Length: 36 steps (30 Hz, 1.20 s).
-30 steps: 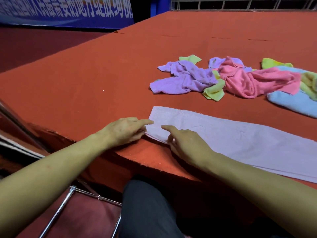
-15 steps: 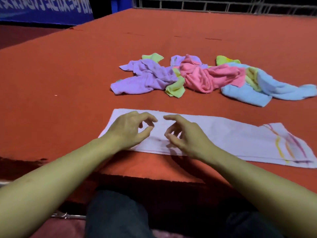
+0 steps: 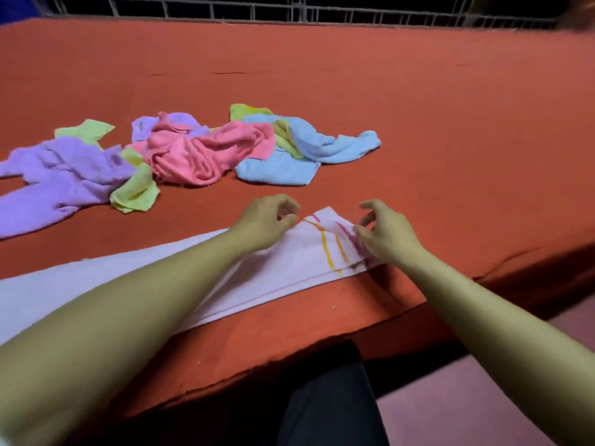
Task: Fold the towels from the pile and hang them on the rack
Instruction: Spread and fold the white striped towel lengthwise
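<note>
Both hands sit at the striped end of the pale folded towel — left hand and right hand with fingers curled, seemingly pinching its corners; the towel pile lies beyond them.

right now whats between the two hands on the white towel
In the head view, the striped end of the white towel lies between the left hand and right hand; nothing else.
</note>
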Tool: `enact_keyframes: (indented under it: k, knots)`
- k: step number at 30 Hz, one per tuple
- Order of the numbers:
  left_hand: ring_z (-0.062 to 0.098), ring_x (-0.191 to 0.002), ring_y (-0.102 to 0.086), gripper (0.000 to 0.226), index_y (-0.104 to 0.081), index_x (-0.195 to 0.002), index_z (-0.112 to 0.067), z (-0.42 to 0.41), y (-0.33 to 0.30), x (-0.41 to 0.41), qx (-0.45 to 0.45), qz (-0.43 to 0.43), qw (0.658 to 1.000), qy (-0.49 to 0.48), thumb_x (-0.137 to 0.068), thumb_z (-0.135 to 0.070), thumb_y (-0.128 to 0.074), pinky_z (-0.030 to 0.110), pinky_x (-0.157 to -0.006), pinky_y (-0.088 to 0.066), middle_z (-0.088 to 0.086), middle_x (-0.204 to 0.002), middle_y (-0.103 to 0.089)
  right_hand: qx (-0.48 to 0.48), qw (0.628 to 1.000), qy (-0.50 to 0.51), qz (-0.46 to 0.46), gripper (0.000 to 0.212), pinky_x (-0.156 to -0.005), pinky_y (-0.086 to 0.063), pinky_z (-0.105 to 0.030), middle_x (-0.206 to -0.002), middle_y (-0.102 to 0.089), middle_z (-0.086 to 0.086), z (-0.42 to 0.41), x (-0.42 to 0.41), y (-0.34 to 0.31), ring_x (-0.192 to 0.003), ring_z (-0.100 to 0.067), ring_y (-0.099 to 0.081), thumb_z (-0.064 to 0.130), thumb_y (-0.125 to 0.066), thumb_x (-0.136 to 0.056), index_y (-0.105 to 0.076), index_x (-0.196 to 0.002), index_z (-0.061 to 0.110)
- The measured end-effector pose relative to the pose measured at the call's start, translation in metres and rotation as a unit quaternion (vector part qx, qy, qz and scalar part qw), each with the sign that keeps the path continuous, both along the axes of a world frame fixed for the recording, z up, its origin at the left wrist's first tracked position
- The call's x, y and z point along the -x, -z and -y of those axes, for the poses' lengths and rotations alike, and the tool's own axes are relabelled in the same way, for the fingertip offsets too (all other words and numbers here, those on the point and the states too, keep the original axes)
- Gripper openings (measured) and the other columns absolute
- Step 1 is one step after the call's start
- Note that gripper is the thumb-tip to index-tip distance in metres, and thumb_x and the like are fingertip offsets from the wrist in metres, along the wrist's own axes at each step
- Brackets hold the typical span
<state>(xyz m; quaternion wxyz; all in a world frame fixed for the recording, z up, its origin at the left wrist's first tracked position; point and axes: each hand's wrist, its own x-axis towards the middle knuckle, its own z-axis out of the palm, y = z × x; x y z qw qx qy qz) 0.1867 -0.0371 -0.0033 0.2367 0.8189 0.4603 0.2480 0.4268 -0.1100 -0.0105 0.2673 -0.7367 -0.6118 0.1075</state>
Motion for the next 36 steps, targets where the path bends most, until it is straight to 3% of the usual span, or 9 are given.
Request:
enact_keyframes:
  k: [7,11,13,19,24,26,30,32,36]
  knots:
    - [0.018,-0.089,-0.065,0.032,-0.062,-0.113,-0.02,-0.058,0.011,-0.069,0.105,-0.125,0.986,0.012,-0.091,-0.043,-0.063,0.03,-0.082,-0.05,-0.006,-0.096,-0.069,0.113,0.992,0.001,0.064,0.076,-0.088,-0.049,-0.041,-0.118,-0.066,-0.008,-0.012,-0.014,0.022,-0.113,-0.03,-0.06,0.063,-0.057,-0.082,-0.037,-0.141,0.02]
    - [0.009,-0.067,-0.058,0.036,-0.058,-0.121,-0.015,-0.072,0.01,-0.086,0.143,-0.092,0.984,0.059,-0.089,-0.028,-0.07,0.024,-0.063,-0.047,-0.003,-0.084,-0.065,0.124,0.991,-0.024,-0.031,0.07,-0.072,-0.045,-0.027,-0.106,-0.068,-0.008,-0.012,-0.011,0.018,-0.098,-0.028,-0.064,0.035,-0.066,-0.083,-0.035,-0.144,0.021]
    - [0.008,-0.072,-0.057,0.031,-0.061,-0.121,-0.016,-0.077,0.007,-0.093,0.127,-0.054,0.988,0.071,-0.092,-0.024,-0.067,0.019,-0.065,-0.046,-0.003,-0.088,-0.061,0.101,0.993,-0.011,-0.068,0.067,-0.073,-0.039,-0.024,-0.109,-0.066,-0.01,-0.011,-0.018,0.013,-0.101,-0.027,-0.063,0.025,-0.065,-0.084,-0.037,-0.144,0.019]
    - [-0.002,-0.072,-0.059,0.033,-0.06,-0.117,-0.016,-0.079,-0.009,-0.116,0.128,0.114,0.98,0.103,-0.086,-0.015,-0.073,0.008,-0.073,-0.042,-0.009,-0.075,-0.058,0.071,0.971,0.021,-0.229,0.071,-0.066,-0.046,-0.03,-0.081,-0.059,0.002,0.001,-0.053,0.006,-0.068,-0.013,-0.057,0.018,-0.079,-0.078,-0.044,-0.14,0.019]
    - [0.008,-0.089,-0.057,0.044,-0.058,-0.121,-0.026,-0.07,0.019,-0.129,0.025,-0.03,0.998,0.05,-0.082,-0.03,-0.077,0.026,-0.079,-0.044,-0.015,-0.094,-0.063,0.057,0.994,0.04,-0.084,0.073,-0.076,-0.041,-0.029,-0.095,-0.058,0.008,0.018,-0.069,0.012,-0.082,-0.014,-0.056,0.025,-0.078,-0.079,-0.041,-0.142,0.021]
    - [0.008,-0.087,-0.054,0.041,-0.06,-0.118,-0.028,-0.054,0.019,-0.123,-0.043,-0.017,0.998,0.041,-0.081,-0.031,-0.078,0.027,-0.078,-0.043,-0.018,-0.092,-0.063,0.035,0.996,0.037,-0.067,0.065,-0.079,-0.042,-0.029,-0.093,-0.06,0.012,0.024,-0.072,0.013,-0.08,-0.011,-0.055,0.023,-0.075,-0.082,-0.045,-0.139,0.023]
    - [-0.002,-0.063,-0.057,0.036,-0.063,-0.108,-0.03,0.002,0.011,-0.103,-0.006,0.007,0.993,0.117,-0.077,-0.023,-0.08,0.011,-0.067,-0.042,-0.022,-0.075,-0.066,0.015,0.998,0.0,-0.064,0.055,-0.078,-0.044,-0.027,-0.082,-0.063,0.018,0.031,-0.071,0.016,-0.069,0.005,-0.054,0.015,-0.071,-0.082,-0.052,-0.132,0.025]
    - [-0.003,-0.064,-0.061,0.034,-0.064,-0.105,-0.031,0.025,0.01,-0.095,0.033,-0.01,0.988,0.148,-0.077,-0.022,-0.08,0.017,-0.07,-0.047,-0.019,-0.075,-0.069,0.008,0.997,-0.034,-0.071,0.053,-0.071,-0.039,-0.02,-0.082,-0.065,0.019,0.035,-0.065,0.016,-0.064,0.01,-0.054,0.012,-0.071,-0.081,-0.054,-0.13,0.026]
    - [-0.001,-0.069,-0.063,0.035,-0.062,-0.102,-0.037,0.05,0.017,-0.09,0.068,-0.047,0.985,0.149,-0.074,-0.03,-0.08,0.02,-0.071,-0.05,-0.02,-0.082,-0.069,0.012,0.992,-0.111,-0.054,0.064,-0.065,-0.044,-0.019,-0.084,-0.068,0.02,0.048,-0.056,0.017,-0.06,-0.005,-0.056,0.011,-0.067,-0.077,-0.049,-0.135,0.034]
